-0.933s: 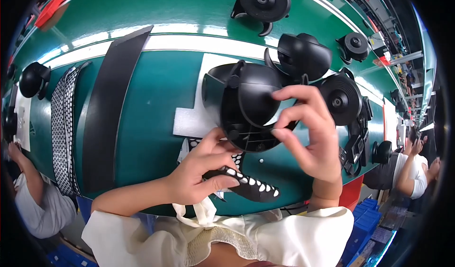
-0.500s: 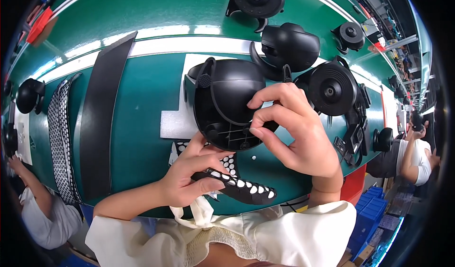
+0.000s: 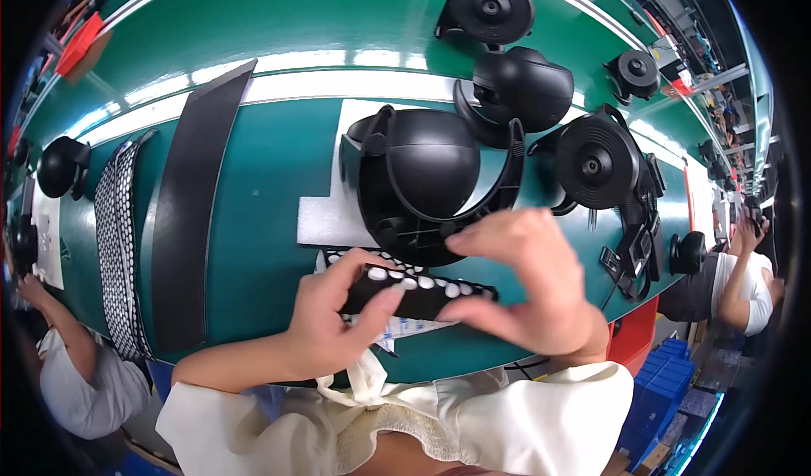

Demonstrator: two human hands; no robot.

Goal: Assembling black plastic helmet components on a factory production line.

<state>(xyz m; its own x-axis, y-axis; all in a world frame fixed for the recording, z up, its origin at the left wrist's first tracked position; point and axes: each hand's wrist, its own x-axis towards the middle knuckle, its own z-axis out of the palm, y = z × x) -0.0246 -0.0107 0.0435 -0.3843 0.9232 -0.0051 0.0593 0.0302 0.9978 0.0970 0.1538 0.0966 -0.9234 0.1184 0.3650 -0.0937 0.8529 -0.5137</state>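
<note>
Head view shows your left hand (image 3: 325, 328) pinching one end of a black strip studded with white dots (image 3: 414, 294), fingers closed on it, while your right hand (image 3: 528, 286) steadies its other end with curled fingers, thumb beneath. That dotted strip lies just in front of the black domed housing (image 3: 427, 180) resting on a white sheet (image 3: 325, 218) on the green desk (image 3: 262, 189). You look midway: nothing shows the strip fixed to the housing yet, so fitting seems left to do. Further out sit more black domed parts (image 3: 524, 83), round disc pieces (image 3: 596, 159), a long black strip (image 3: 190, 214) and a dotted band (image 3: 118, 239) at your left
</note>
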